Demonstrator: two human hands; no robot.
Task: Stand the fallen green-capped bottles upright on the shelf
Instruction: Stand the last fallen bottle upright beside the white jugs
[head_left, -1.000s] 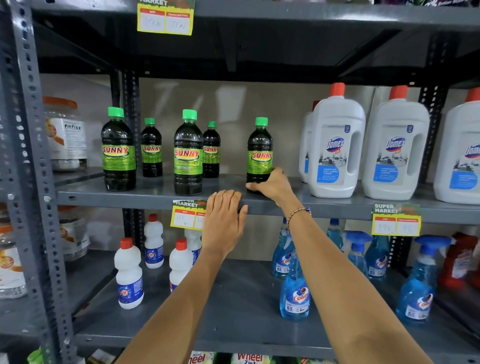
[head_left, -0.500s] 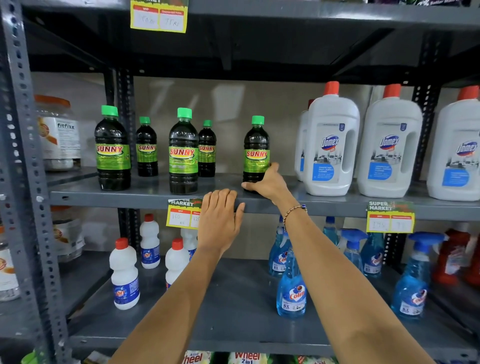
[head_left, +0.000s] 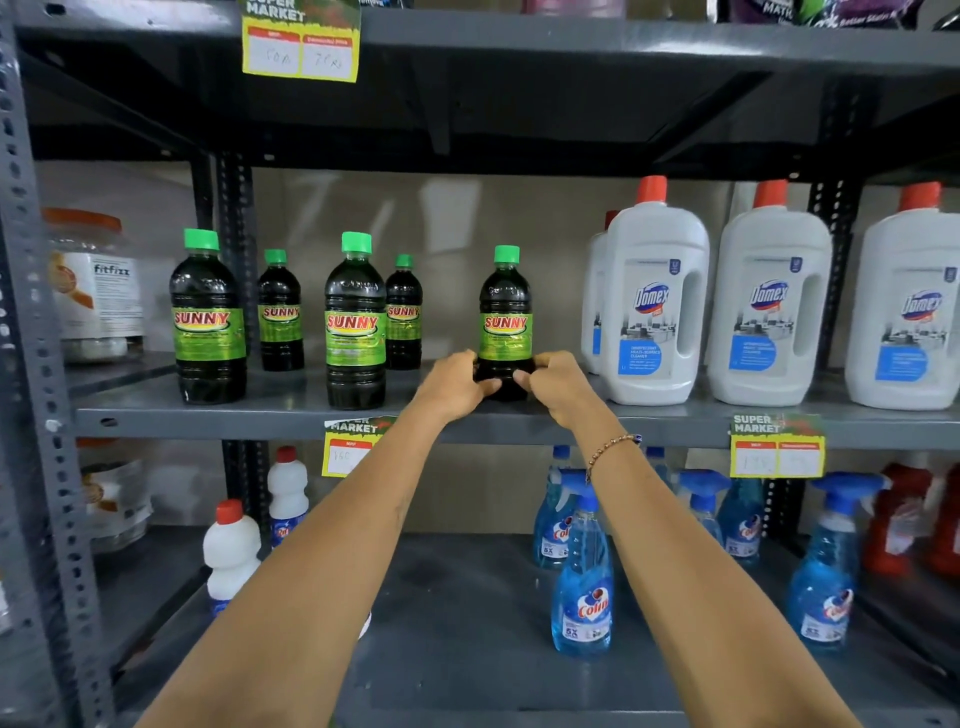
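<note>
Head: hands clasp bottle beside jugs

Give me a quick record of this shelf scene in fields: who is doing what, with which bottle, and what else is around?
actor: a person with two bare hands
left hand: gripping the base of the rightmost Sunny bottle from its left
right hand: gripping the same base from its right
green-capped bottles: five in view, all upright on the middle shelf
fallen bottles: none visible
right neighbours: white Domex jugs with red caps
shelf below: blue Colin spray bottles, small white bottles
wrist: beaded bracelet on right arm
</note>
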